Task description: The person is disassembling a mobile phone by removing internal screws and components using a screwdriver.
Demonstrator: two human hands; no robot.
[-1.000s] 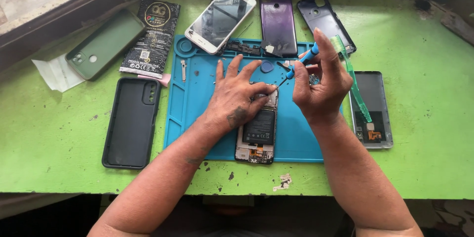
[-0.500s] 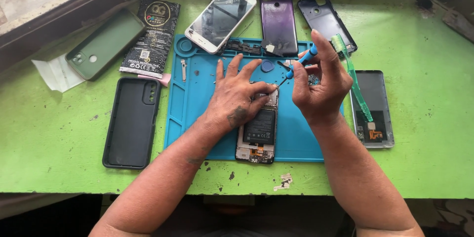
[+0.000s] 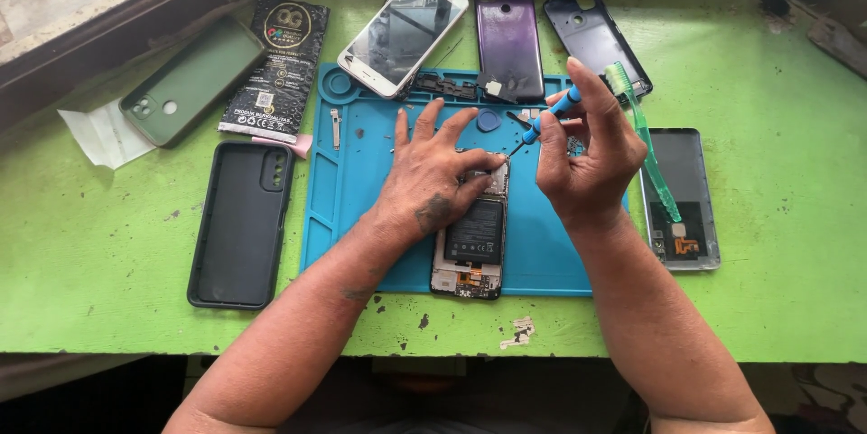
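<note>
With our left hand [image 3: 440,183] spread flat pinning the opened phone [image 3: 472,240] at the blue mat's [image 3: 352,208] centre, our right hand [image 3: 587,163] pinches the blue screwdriver [image 3: 545,120] at one o'clock, best kept upright and steady.

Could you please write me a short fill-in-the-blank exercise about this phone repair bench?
1. The right hand holds a small ____ with a blue handle.
2. The left hand presses on an opened phone lying on a ____ mat.
3. The green toothbrush lies to the ____ of the right hand.
4. The black case lies on the ____ table.

Missing words: screwdriver; blue; right; green
</note>
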